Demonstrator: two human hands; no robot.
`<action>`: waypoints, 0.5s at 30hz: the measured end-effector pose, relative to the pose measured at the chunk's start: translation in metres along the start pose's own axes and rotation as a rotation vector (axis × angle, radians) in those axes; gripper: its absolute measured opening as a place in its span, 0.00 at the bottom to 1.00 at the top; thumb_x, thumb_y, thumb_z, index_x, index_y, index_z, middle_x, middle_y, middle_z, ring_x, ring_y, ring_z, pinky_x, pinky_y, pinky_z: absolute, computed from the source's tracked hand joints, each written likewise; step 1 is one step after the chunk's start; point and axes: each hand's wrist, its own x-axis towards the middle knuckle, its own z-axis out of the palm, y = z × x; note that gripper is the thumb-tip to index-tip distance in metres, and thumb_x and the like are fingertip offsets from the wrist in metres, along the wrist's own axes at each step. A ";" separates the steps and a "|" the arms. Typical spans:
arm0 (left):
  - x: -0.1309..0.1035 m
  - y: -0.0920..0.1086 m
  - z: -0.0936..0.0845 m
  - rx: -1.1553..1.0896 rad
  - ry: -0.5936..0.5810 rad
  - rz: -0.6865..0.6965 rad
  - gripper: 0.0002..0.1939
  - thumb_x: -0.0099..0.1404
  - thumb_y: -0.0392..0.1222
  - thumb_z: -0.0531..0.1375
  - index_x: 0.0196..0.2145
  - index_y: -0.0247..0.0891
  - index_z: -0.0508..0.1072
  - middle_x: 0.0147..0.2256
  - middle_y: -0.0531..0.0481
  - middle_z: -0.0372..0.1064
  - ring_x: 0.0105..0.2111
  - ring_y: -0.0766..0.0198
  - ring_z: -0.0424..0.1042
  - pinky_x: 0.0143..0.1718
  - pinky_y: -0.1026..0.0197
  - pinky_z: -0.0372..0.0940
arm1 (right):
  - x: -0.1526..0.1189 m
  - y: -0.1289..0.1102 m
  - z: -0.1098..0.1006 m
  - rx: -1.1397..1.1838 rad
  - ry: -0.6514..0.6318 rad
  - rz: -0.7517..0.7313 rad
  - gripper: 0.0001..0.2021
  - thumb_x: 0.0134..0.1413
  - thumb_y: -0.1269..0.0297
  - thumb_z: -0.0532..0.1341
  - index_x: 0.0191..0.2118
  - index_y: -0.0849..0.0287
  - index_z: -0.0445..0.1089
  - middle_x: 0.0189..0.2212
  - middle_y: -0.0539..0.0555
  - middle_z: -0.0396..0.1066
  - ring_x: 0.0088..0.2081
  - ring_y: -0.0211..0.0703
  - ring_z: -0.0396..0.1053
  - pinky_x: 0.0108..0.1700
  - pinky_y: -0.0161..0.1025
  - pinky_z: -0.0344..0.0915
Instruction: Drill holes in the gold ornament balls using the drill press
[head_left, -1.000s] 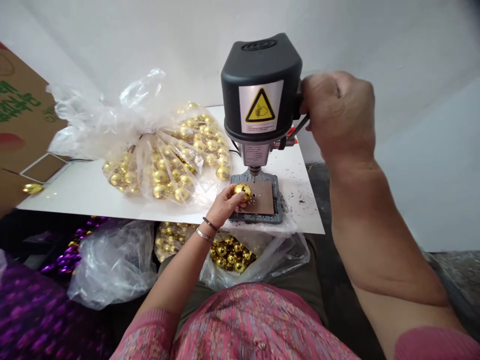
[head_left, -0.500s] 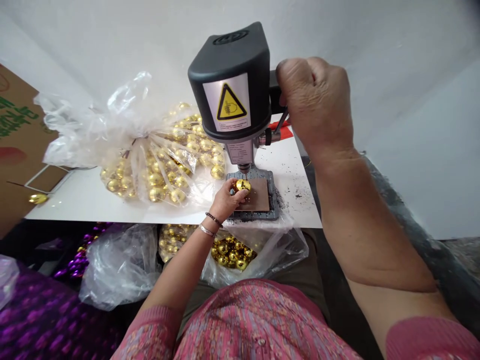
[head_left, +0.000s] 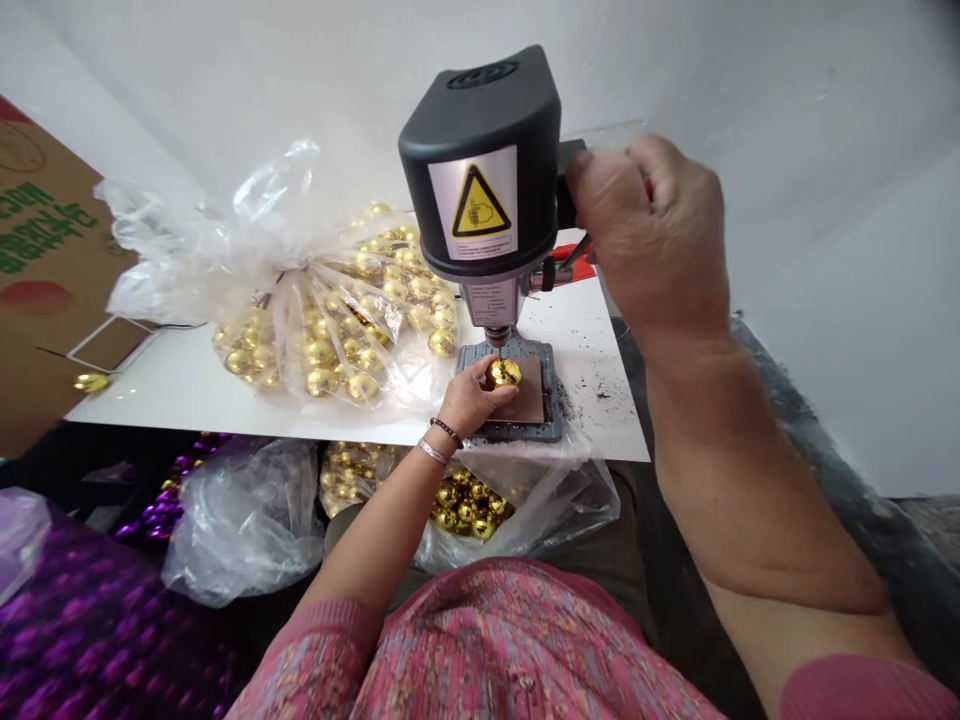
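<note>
My left hand point(head_left: 474, 398) holds a shiny gold ball point(head_left: 504, 373) between thumb and fingers, on a brown board point(head_left: 531, 395) over the drill press's grey base point(head_left: 553, 405). Directly above the ball is the chuck point(head_left: 498, 337) of the black drill press point(head_left: 487, 150), which carries a yellow warning label. At the press's right side, my right hand point(head_left: 649, 235) is closed, slightly blurred, round a lever whose grip is mostly hidden by the fingers. A thin metal rod shows beneath that hand.
A tied clear bag point(head_left: 330, 340) of gold balls lies left of the press. An open bag point(head_left: 472, 505) of gold balls rests at my lap. A cardboard box point(head_left: 52, 270) stands far left, purple balls point(head_left: 150, 515) below. Dark shavings point(head_left: 600, 383) lie at right.
The view has shifted, so the press and hands appear farther right. My left hand still holds a gold ball under the chuck, and my right hand remains at the lever.
</note>
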 end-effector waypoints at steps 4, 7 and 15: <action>-0.001 0.000 0.001 0.021 0.027 -0.008 0.30 0.53 0.41 0.69 0.55 0.34 0.73 0.37 0.50 0.77 0.35 0.65 0.72 0.40 0.64 0.67 | -0.033 0.008 -0.002 -0.059 0.033 -0.075 0.14 0.54 0.56 0.57 0.26 0.60 0.57 0.20 0.44 0.50 0.24 0.25 0.46 0.30 0.31 0.48; -0.001 -0.001 0.002 0.028 0.007 0.013 0.31 0.54 0.42 0.68 0.55 0.35 0.72 0.40 0.49 0.77 0.37 0.64 0.73 0.41 0.63 0.66 | -0.059 0.023 0.000 -0.157 0.093 -0.181 0.07 0.52 0.64 0.57 0.28 0.59 0.61 0.21 0.44 0.58 0.23 0.26 0.50 0.29 0.31 0.53; -0.001 -0.006 0.003 0.080 0.015 0.051 0.30 0.55 0.43 0.68 0.56 0.38 0.72 0.43 0.49 0.76 0.38 0.64 0.72 0.43 0.63 0.66 | -0.089 0.063 0.017 -0.255 0.224 -0.387 0.06 0.57 0.62 0.55 0.36 0.56 0.66 0.28 0.50 0.69 0.30 0.34 0.67 0.35 0.35 0.65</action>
